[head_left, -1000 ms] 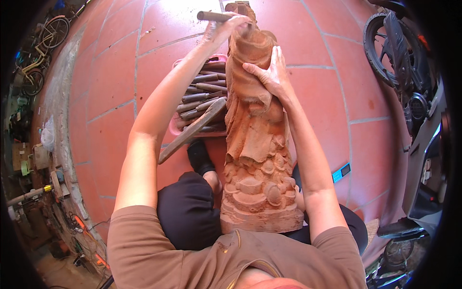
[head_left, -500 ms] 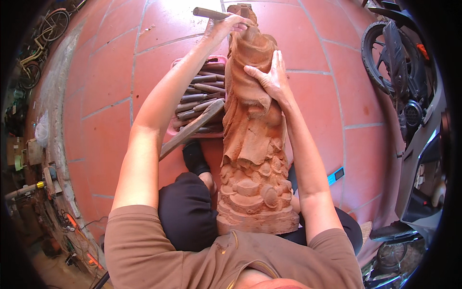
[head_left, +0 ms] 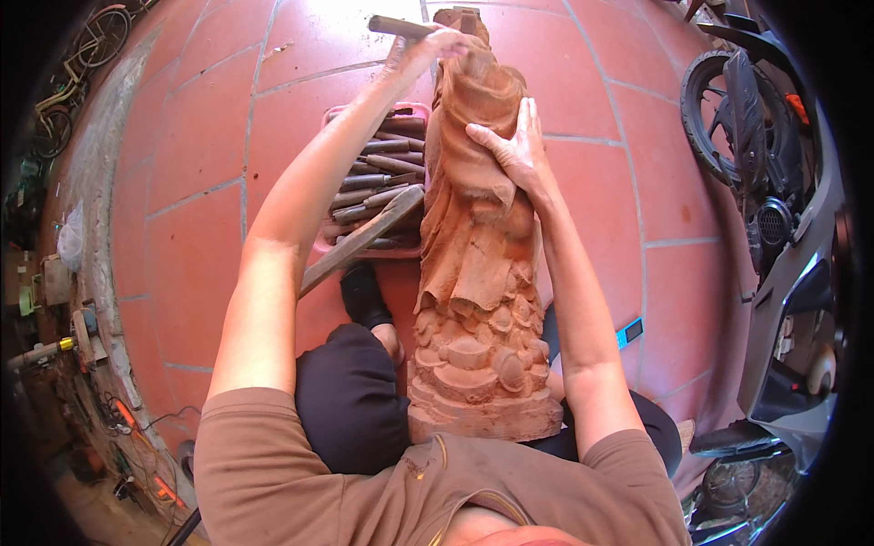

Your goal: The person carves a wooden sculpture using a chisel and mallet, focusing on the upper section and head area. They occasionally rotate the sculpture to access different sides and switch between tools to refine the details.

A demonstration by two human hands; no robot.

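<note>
A reddish-brown carved wooden statue (head_left: 478, 264) lies lengthwise before me, its tiered base close to my body and its narrower end far away. My left hand (head_left: 443, 44) is closed round a carving chisel (head_left: 401, 27), whose dark round handle sticks out to the left. The hand is at the statue's far end, and the chisel's tip is hidden or blurred there. My right hand (head_left: 521, 155) rests flat on the statue's upper right side, thumb spread from the fingers, holding nothing.
Left of the statue, a pink tray (head_left: 335, 114) holds many dark-handled chisels (head_left: 373, 196). A curved wooden stick (head_left: 369, 238) leans across it. A blue phone (head_left: 628, 334) lies on the red tiled floor (head_left: 583, 209). A motorbike (head_left: 774, 273) stands at right; bicycles (head_left: 68, 91) stand far left.
My left hand has shifted slightly at the statue's far end, chisel still in it. The right hand stays on the statue. The whole view has tilted a little.
</note>
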